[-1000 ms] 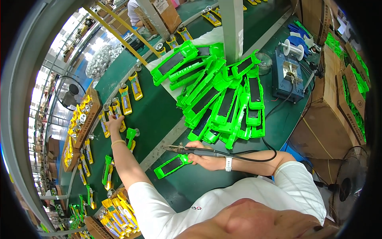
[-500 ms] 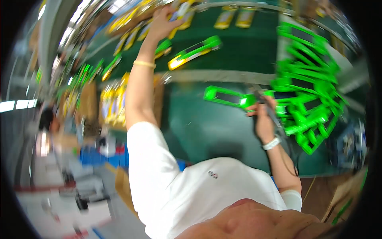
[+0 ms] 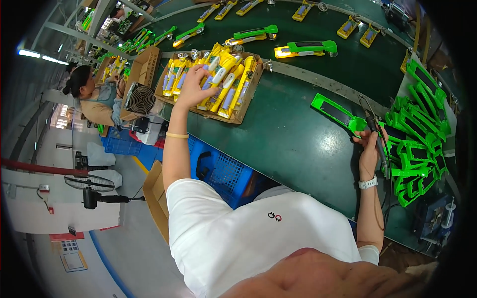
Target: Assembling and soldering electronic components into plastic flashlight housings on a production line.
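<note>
My left hand point(image 3: 193, 89) reaches over a cardboard box of yellow lamp-like parts point(image 3: 231, 89) with lilac cylinders in them. Its thumb and fingers are apart, with nothing visibly gripped; whether the fingertips touch a part I cannot tell. Over at the right, my right hand point(image 3: 368, 149) is closed round a slim, dark, corded tool that looks like a soldering iron point(image 3: 371, 121). A long green plastic housing point(image 3: 335, 111) lies on the green table, its round end right by the right fingertips. Beside that hand a heap of green housings point(image 3: 412, 129) spreads out.
Beyond a metal rail point(image 3: 318, 82), a green belt point(image 3: 278, 35) carries yellow parts, some paired with green housings. A bench device point(image 3: 435, 218) stands at the near right. Blue crates point(image 3: 223, 171) sit below the table's left side. Another person point(image 3: 97, 97) works at the far left.
The view has turned and sharpened. My left hand has come back from the yellow parts on the belt to above the box. My right hand still grips the corded tool beside the green housing.
</note>
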Motion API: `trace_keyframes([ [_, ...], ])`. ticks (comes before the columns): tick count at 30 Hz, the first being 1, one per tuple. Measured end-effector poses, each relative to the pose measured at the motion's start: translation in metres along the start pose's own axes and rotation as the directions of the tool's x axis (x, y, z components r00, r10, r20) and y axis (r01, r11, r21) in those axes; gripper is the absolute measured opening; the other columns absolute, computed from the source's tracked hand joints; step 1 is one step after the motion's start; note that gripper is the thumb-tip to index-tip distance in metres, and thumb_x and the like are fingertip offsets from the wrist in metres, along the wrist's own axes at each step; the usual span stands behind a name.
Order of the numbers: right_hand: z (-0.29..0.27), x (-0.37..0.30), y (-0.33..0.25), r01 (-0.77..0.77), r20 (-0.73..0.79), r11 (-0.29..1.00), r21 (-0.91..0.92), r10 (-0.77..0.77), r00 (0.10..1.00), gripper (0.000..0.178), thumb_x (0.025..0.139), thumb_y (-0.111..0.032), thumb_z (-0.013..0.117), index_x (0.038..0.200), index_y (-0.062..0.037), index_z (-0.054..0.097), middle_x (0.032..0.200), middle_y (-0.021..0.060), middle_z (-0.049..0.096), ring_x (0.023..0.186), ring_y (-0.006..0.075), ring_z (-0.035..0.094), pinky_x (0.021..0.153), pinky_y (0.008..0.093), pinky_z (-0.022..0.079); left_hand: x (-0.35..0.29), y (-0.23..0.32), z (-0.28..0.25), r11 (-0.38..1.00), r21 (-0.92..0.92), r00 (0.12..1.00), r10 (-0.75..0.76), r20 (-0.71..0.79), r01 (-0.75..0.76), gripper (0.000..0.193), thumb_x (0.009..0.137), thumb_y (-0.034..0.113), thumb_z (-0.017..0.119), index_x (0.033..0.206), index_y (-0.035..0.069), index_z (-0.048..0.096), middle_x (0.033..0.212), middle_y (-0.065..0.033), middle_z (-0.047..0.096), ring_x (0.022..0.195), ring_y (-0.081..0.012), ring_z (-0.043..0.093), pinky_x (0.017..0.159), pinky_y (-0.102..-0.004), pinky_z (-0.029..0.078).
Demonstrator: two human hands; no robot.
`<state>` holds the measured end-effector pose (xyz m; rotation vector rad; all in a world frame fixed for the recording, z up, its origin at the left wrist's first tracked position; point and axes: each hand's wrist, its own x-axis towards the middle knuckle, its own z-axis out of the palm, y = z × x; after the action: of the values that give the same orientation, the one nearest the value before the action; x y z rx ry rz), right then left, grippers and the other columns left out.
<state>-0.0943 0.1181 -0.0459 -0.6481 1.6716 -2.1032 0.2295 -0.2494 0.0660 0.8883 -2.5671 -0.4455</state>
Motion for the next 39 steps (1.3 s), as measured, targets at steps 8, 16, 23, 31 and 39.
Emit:
trace_keyframes([
  [8,-0.001,-0.017,-0.015,-0.068,-0.008,0.998,0.0,0.068,0.998,0.041,0.094,-0.03,0.041,0.123,-0.0031,0.031,0.089,0.0131,0.055,0.08,0.0236,0.061,0.07,0.033,0.053,-0.009,0.111,0.017,0.822,0.268,0.835,0.542,-0.094,-0.503,0.031,0.058,0.021,0.07,0.084,0.011,0.058,0.128,-0.0123,0.044,0.122,-0.0369,0.034,0.1,-0.0522,0.023],
  [16,-0.005,-0.022,-0.026,0.075,0.058,0.99,-0.118,-0.069,0.996,0.031,0.097,-0.028,0.034,0.119,-0.0062,0.038,0.094,0.0097,0.06,0.075,0.0103,0.055,0.058,0.0208,0.034,-0.034,0.182,0.14,0.71,-0.122,0.685,0.702,0.194,-0.694,0.042,0.063,0.021,0.071,0.1,0.01,0.054,0.114,-0.0064,0.053,0.116,-0.0286,0.042,0.101,-0.0515,0.025],
  [23,-0.051,-0.071,-0.049,0.163,-0.265,0.97,0.183,-0.111,0.958,0.028,0.092,-0.022,0.049,0.114,-0.007,0.043,0.086,0.0085,0.057,0.072,0.0124,0.053,0.062,0.023,0.043,-0.045,0.126,0.125,0.872,-0.096,0.872,0.486,0.057,-0.48,0.049,0.068,0.011,0.067,0.114,0.005,0.051,0.117,-0.0133,0.051,0.112,-0.0324,0.045,0.093,-0.0405,0.036],
  [31,-0.023,-0.076,-0.034,0.023,-0.196,0.972,0.232,0.023,0.98,0.027,0.086,-0.012,0.057,0.105,-0.0067,0.039,0.082,0.0077,0.051,0.054,0.0132,0.049,0.048,0.0237,0.04,-0.051,0.201,0.162,0.816,-0.104,0.822,0.56,-0.108,-0.569,0.025,0.07,0.009,0.069,0.094,0.004,0.064,0.098,-0.0073,0.063,0.084,-0.0236,0.057,0.072,-0.0325,0.045],
  [39,-0.019,-0.092,-0.028,-0.108,-0.112,0.971,0.211,0.134,0.985,0.023,0.087,-0.01,0.055,0.098,-0.0074,0.036,0.08,0.0053,0.048,0.054,0.01,0.048,0.047,0.0228,0.041,-0.044,0.215,0.17,0.789,-0.47,0.85,0.508,0.139,-0.395,0.007,0.075,0.006,0.065,0.081,0.007,0.063,0.084,-0.0064,0.059,0.073,-0.0215,0.055,0.061,-0.0295,0.047],
])
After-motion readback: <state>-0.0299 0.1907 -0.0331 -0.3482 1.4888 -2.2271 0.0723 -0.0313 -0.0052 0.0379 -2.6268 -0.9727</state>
